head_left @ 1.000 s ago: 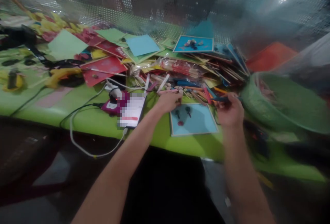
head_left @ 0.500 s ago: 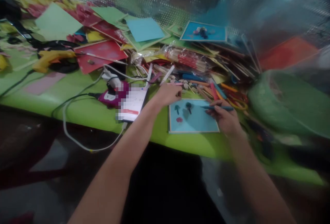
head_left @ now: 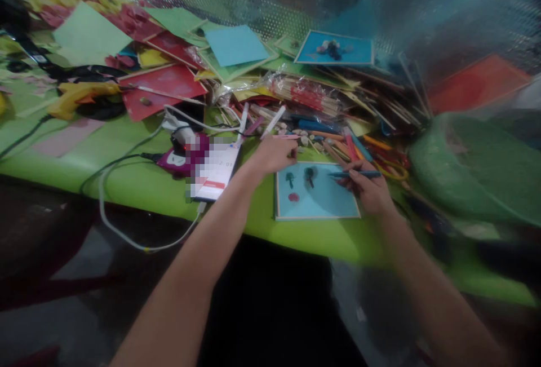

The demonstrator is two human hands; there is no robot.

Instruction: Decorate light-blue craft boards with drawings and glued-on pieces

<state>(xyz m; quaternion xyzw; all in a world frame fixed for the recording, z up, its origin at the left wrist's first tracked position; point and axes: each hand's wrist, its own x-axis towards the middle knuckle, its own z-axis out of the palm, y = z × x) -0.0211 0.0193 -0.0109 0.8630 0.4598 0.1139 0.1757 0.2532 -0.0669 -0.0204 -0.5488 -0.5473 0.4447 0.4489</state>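
Note:
A light blue card with a pale border lies flat on the table. It carries two dark green tree shapes and a small red patch. My right hand, at the card's right side, pinches a dark blue pen held nearly level. The pen's tip points left above the card; whether it touches cannot be told. My left hand is curled closed by the card's upper left corner. A pink stick shows along its knuckles; what its fingers hold, if anything, is hidden.
A phone on a white cable lies left of my left forearm, beside a purple power strip. Pens and sticks crowd behind the card. A green basin stands at right, a yellow glue gun at left.
The view has shifted slightly. Both hands keep almost the same place, the right one still gripping the dark blue pen over the card.

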